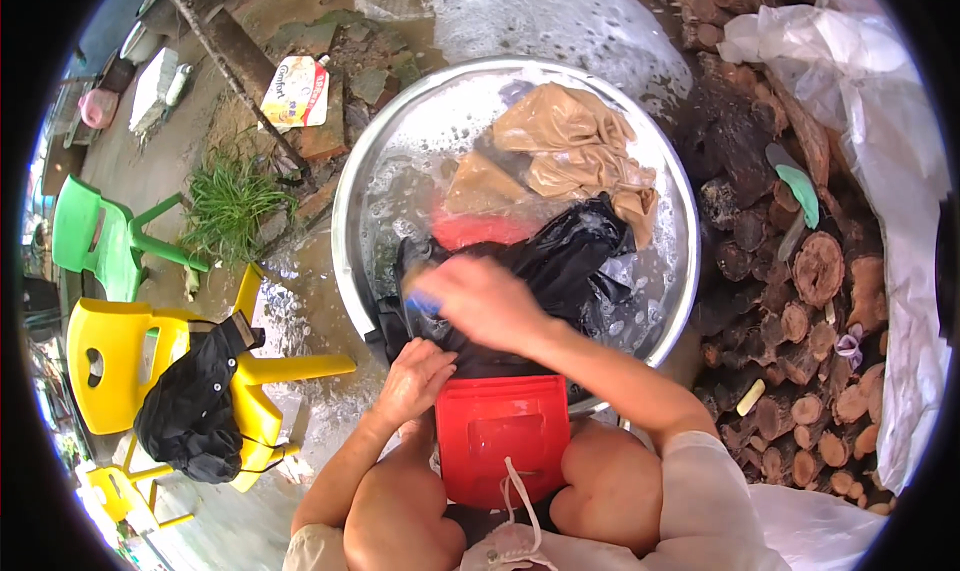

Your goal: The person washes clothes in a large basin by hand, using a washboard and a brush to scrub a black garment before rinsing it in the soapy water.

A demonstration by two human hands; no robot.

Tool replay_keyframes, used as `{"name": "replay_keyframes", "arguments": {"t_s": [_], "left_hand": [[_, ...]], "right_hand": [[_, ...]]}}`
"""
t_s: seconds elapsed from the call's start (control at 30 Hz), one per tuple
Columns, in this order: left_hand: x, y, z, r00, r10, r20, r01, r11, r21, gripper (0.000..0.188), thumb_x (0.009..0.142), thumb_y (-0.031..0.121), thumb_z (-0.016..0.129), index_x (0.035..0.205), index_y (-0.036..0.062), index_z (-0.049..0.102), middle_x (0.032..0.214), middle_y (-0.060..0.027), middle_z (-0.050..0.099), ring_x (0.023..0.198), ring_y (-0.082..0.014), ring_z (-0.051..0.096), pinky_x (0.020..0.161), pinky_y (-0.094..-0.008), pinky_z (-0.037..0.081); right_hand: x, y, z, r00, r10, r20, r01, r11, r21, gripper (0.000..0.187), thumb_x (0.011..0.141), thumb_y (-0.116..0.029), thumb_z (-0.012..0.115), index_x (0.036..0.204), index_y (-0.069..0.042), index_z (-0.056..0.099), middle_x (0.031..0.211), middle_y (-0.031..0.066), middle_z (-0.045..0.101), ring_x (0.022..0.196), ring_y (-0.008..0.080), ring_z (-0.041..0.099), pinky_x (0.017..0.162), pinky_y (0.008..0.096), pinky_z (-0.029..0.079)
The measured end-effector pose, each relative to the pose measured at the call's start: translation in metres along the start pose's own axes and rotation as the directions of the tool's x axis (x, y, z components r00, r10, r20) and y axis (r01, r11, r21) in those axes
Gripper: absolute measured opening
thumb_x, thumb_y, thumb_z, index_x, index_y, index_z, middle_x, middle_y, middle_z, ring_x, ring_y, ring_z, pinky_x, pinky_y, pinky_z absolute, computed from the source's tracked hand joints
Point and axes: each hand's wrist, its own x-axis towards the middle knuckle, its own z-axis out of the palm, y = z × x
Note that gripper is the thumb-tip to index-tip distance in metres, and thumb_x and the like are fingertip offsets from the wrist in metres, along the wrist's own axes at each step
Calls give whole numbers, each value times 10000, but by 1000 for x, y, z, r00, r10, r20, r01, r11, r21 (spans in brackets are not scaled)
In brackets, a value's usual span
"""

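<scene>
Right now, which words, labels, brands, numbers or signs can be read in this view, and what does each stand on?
White-and-yellow package on the ground, upper left: large dark lettering is legible, but I won't copy its wording; the finer print is too small to read.
Blue object in the right hand: too blurred to tell whether it bears text.
Red plastic board and metal basin: no lettering made out.

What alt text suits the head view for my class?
The left hand grips black cloth at a round metal basin of soapy water; the right hand, blurred, holds a blue object. Tan cloth lies in the basin, with logs right and plastic chairs left.
</scene>
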Motion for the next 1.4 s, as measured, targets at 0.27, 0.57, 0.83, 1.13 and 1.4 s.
{"name": "replay_keyframes", "arguments": {"t_s": [0.27, 0.57, 0.83, 1.13, 1.4], "left_hand": [[-6, -5, -6, 999, -28, -32, 27, 999, -42, 131, 768, -29, 620, 897, -28, 645, 797, -141, 572, 783, -325, 548, 707, -386, 458], [-10, 0, -6, 996, -88, -15, 88, 996, -34, 123, 781, 5, 629, 898, -32, 644, 798, -145, 571, 789, -329, 546, 711, -383, 460], [135, -8, -74, 854, -163, -495, 170, 985, -31, 126, 866, 9, 518, 929, -1, 627, 822, -175, 589, 811, -351, 593, 754, -370, 471], [152, -81, -11, 980, -124, -153, 196, 654, 730, 565, 935, 415, 460, 1433, 181, 335, 1473, -171, 305, 1375, -368, 245, 1078, -568, 228], [118, -164, -8, 814, -578, 60, 581, 812, -57, 674, 938, 578, 337, 1185, 3, 586, 1178, -242, 593, 1185, -329, 524, 996, -375, 378]], "right_hand": [[-64, 165, -69, 924, 330, -194, -368, 624, -689, 349, 801, -93, 542, 1128, -197, 607, 1090, 47, 580, 963, 288, 552, 803, 398, 482], [-72, 51, -6, 994, -102, -27, 99, 989, -107, 252, 824, -104, 519, 1043, -149, 634, 988, 59, 641, 882, 262, 613, 733, 414, 496], [-101, 133, -96, 709, 377, -596, -558, 817, -147, 406, 854, -101, 578, 1256, -143, 534, 1202, 115, 539, 1076, 346, 535, 903, 398, 466], [-90, 113, -35, 883, 225, -412, -350, 900, -260, 503, 829, -141, 629, 1314, -163, 496, 1247, 107, 499, 1055, 339, 496, 921, 412, 431], [-78, 148, -36, 901, 360, -241, -400, 905, -143, 496, 872, -168, 594, 1349, -200, 463, 1245, 129, 489, 1121, 350, 485, 938, 411, 433]]}}
